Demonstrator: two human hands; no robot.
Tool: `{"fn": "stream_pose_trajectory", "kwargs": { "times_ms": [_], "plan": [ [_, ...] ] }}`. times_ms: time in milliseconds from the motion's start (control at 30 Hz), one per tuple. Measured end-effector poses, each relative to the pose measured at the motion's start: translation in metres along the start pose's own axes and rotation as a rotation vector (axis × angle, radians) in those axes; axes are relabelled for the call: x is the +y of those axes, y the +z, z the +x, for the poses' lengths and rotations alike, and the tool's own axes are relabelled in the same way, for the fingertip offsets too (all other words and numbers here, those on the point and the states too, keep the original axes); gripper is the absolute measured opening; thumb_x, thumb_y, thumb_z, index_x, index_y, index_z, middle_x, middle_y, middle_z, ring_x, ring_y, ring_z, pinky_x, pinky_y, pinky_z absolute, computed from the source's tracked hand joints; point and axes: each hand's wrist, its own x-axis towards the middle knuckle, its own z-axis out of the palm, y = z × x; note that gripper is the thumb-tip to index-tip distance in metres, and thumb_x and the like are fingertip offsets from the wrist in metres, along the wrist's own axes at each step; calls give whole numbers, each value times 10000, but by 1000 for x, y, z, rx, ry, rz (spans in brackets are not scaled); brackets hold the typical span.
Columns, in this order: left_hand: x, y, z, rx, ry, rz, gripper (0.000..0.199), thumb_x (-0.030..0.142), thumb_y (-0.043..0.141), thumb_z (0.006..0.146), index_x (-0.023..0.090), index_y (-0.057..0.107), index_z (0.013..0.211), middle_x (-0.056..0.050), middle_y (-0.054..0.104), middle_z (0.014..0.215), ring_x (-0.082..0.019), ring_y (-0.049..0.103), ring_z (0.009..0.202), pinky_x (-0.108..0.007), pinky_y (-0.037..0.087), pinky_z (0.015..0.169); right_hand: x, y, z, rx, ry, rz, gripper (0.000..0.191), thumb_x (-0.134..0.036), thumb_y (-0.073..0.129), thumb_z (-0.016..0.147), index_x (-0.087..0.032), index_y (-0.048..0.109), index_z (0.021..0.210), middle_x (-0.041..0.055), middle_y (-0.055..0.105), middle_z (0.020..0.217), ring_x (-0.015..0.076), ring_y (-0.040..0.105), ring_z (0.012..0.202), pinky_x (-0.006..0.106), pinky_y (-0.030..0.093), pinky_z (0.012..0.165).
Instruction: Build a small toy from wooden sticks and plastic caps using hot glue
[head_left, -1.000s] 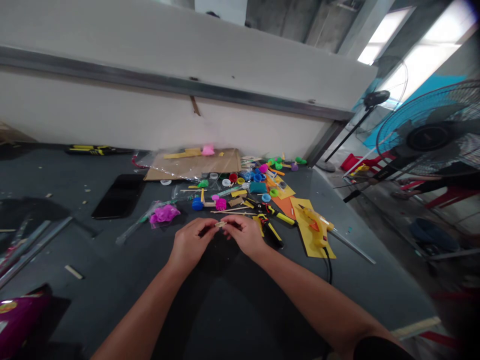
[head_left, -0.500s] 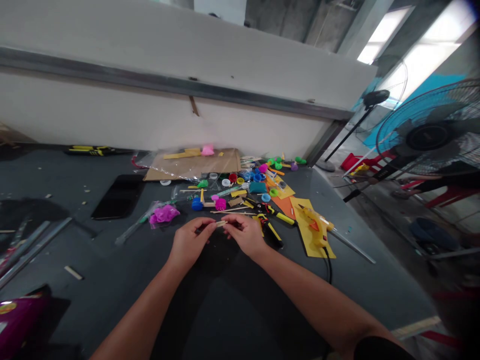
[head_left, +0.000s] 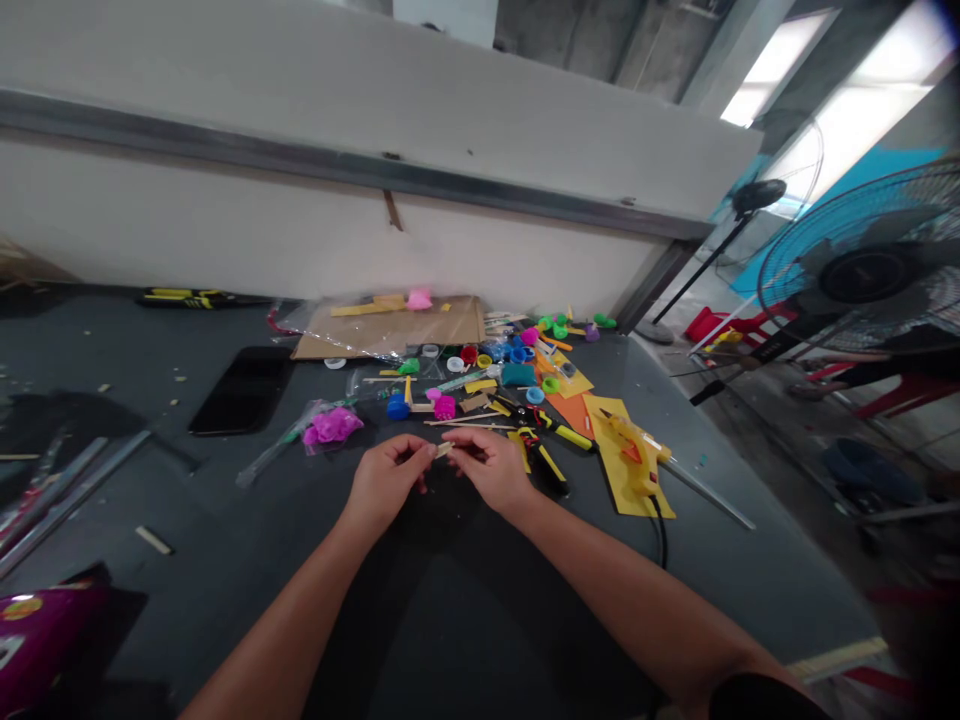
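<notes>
Between my two hands is a small pale wooden stick piece (head_left: 444,450), pinched at both ends over the dark table (head_left: 450,620). My left hand (head_left: 390,480) closes thumb and fingers on its left end. On the other end, my right hand (head_left: 491,470) does the same; some fingertips are hidden. Just beyond them lie thin wooden sticks (head_left: 469,423), a blue cap (head_left: 398,405) joined to small sticks, and a bright pink cap (head_left: 445,407). To the right of my right hand are yellow-and-black pliers (head_left: 551,465).
A yellow glue gun (head_left: 634,455) with a black cord lies on yellow sheets (head_left: 615,480) at right. Purple clay (head_left: 334,426) and a black phone (head_left: 241,390) are at left. Cardboard (head_left: 390,330) lies by the wall. A fan (head_left: 862,275) stands beyond the table.
The view has shifted slightly, so the table's things appear a little further right. Both hands keep their pinch on the stick piece, which looks slightly more tilted.
</notes>
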Motion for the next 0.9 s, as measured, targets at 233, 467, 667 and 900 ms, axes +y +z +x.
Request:
{"fn": "stream_pose_trajectory", "kwargs": {
  "times_ms": [233, 467, 667, 900],
  "plan": [
    [1, 0, -1, -75, -18, -198, 305, 450, 591, 722, 161, 547, 633, 37, 522, 573, -86, 484, 447, -214, 417, 451, -1, -1, 0, 13, 0, 38, 179, -244, 606, 735, -214, 656, 904, 11, 669, 792, 136, 633, 653, 248, 545, 562],
    [-1, -1, -1, 2, 44, 36, 298, 453, 543, 765, 166, 623, 749, 21, 595, 620, -98, 522, 445, -211, 405, 456, -5, -1, 0, 32, 7, 68, 154, -254, 608, 731, -196, 650, 867, 17, 656, 750, 150, 637, 650, 255, 542, 549],
    [-5, 0, -2, 36, 77, 170, 345, 472, 488, 793, 177, 661, 837, -2, 650, 690, -129, 568, 513, -227, 440, 501, -3, 0, 1, 46, 10, 78, 147, -240, 600, 730, -195, 637, 865, 3, 640, 714, 127, 617, 618, 226, 528, 533],
    [-3, 1, -5, 6, 172, 298, 299, 437, 471, 814, 184, 608, 728, 19, 597, 630, -120, 554, 511, -214, 414, 498, 3, 0, 1, 30, 34, 105, 189, -229, 606, 732, -212, 653, 914, 5, 649, 736, 138, 629, 645, 234, 520, 539]
  ]
}}
